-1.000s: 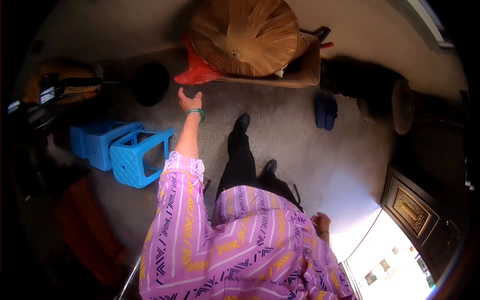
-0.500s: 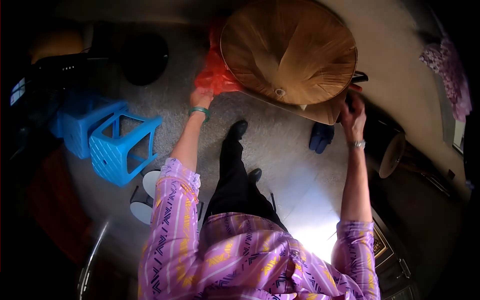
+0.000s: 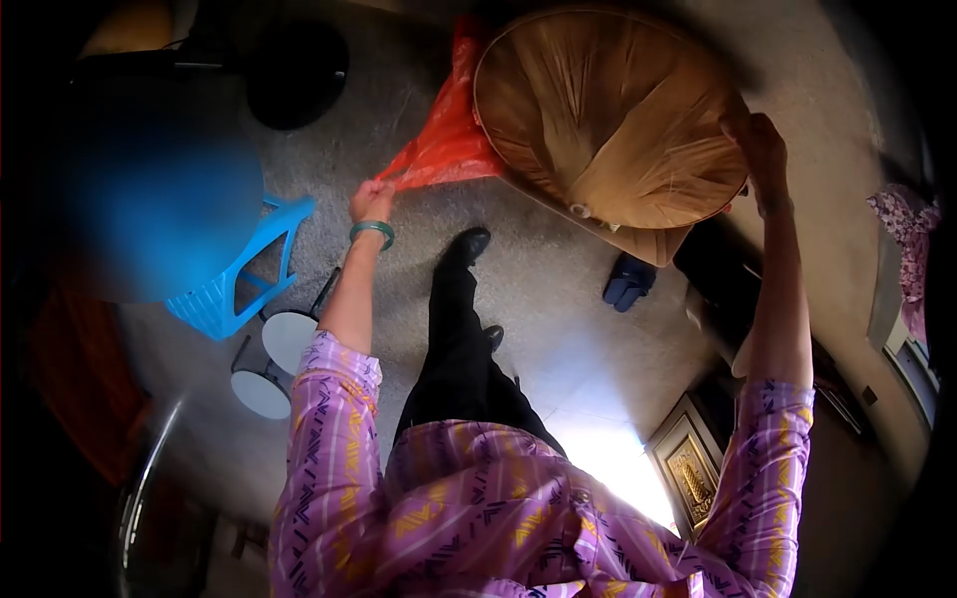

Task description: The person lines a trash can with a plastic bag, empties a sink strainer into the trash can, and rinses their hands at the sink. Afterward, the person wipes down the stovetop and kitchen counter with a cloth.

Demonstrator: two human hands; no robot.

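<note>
A grey floor (image 3: 558, 369) is spreading under everything, and a pale wall (image 3: 827, 149) is rising along the upper right. A dark door (image 3: 688, 468) with a gold panel is standing at the lower right, bright light falling beside it. The person is wearing a purple patterned shirt (image 3: 469, 508) and black trousers (image 3: 444, 349). Ahead, a wide brown straw hat (image 3: 608, 120) is lying tilted over a cardboard box (image 3: 648, 242), covering most of it. A red plastic bag (image 3: 444, 140) is hanging out from the hat's left side, its lower corner stretching taut toward the left hand. A blue stool (image 3: 264, 234) is standing at the left, partly hidden by a blurred patch, and two pale round discs (image 3: 289, 339) are sitting near it. The right hand (image 3: 763, 159) is touching the hat's right edge; its fingers are bending over the rim, but shadow is hiding them, so I cannot tell how tightly they are closing. The left hand (image 3: 372, 201) is pinching the bag's corner, its fingers pressing together. Dark slippers (image 3: 629, 282) are lying below the box. A green bracelet (image 3: 373, 233) is circling the left wrist.
</note>
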